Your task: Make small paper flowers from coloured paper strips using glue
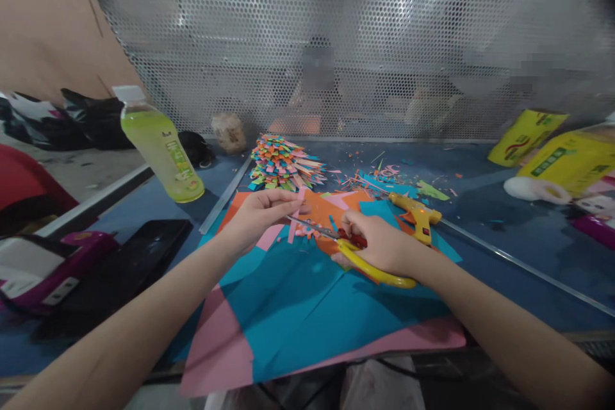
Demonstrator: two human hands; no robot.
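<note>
My left hand (pixel 263 216) pinches a narrow pink paper strip (pixel 293 229) near the middle. Yellow-handled scissors (pixel 375 267) are in my right hand (pixel 377 243), their blades pointing left and reaching the strip. Small pink cut pieces (pixel 307 229) lie just below and beside the blades. Under both hands are large blue sheets (pixel 307 307), with orange paper (pixel 319 205) behind and pink paper (pixel 216 346) at the lower left.
A layered cone of coloured paper strips (pixel 283 163) stands behind my hands. A yellow glue gun (pixel 419 218) lies at the right, a green drink bottle (pixel 163 147) and black phone (pixel 158 240) at the left. Paper scraps (pixel 384 182) are scattered behind, before a perforated metal panel (pixel 288 25).
</note>
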